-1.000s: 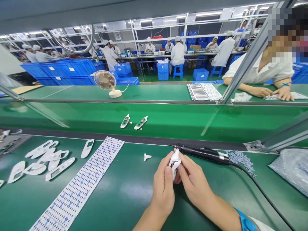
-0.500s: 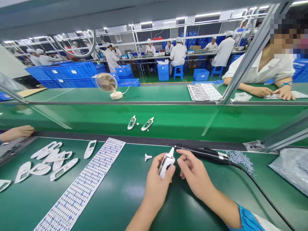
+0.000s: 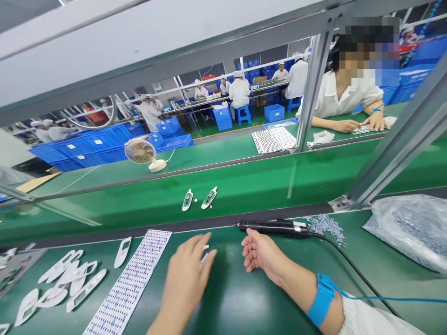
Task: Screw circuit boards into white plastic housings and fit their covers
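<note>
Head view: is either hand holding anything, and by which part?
Right hand: nothing, loosely curled just short of the electric screwdriver. Left hand: stretched flat over a small white part; whether it grips it cannot be told.

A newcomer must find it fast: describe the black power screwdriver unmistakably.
Look at the near green bench, along its far edge by the conveyor belt. The power screwdriver lies flat there, just beyond the right hand and left of scattered small screws. It alone is long and black, a cable trailing from its right end.
</note>
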Tool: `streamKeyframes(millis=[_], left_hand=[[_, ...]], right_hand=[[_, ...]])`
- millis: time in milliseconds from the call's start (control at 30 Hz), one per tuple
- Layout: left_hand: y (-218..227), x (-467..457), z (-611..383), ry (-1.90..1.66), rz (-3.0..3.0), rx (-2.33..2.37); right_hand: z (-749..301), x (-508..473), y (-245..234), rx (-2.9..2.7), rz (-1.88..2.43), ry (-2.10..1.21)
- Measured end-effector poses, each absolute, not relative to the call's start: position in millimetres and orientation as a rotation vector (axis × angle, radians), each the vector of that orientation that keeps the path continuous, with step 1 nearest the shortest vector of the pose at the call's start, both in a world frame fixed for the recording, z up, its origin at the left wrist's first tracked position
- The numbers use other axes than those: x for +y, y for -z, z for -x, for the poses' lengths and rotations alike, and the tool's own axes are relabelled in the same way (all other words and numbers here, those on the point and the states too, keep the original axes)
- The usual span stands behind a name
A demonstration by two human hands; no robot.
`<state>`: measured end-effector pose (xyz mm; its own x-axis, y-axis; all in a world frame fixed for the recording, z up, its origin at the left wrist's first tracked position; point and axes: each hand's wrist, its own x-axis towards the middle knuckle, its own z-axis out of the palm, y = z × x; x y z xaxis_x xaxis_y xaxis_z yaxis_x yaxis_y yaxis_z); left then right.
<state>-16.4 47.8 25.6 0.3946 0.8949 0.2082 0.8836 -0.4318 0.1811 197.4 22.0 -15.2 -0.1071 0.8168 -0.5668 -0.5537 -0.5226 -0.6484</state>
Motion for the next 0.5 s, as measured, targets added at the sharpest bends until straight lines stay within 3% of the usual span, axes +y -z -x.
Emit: streamKeyframes(millis=[133,233,433,500], left_hand=[[-38.7,102.6,-75.2,0.011,-2.994,0.893],[-49.5,134.0,-109.3,0.309,-3.056,0.625],[-99.2,150.5,-110.9,0.044,-3.045,0.455],[-112.6,166.8,-102.0,-0.090,-2.942,0.654]], right_hand=[[-194.9,24.6,11.9,-0.202,1.169,-1.763],[-195.2,25.0,6.9,-0.119,1.158,-1.716],[-234.5,34.9,-8.9,-0.057,0.900,-1.019],[-254.7,37.5,-16.0,-0.196,0.899,-0.717]])
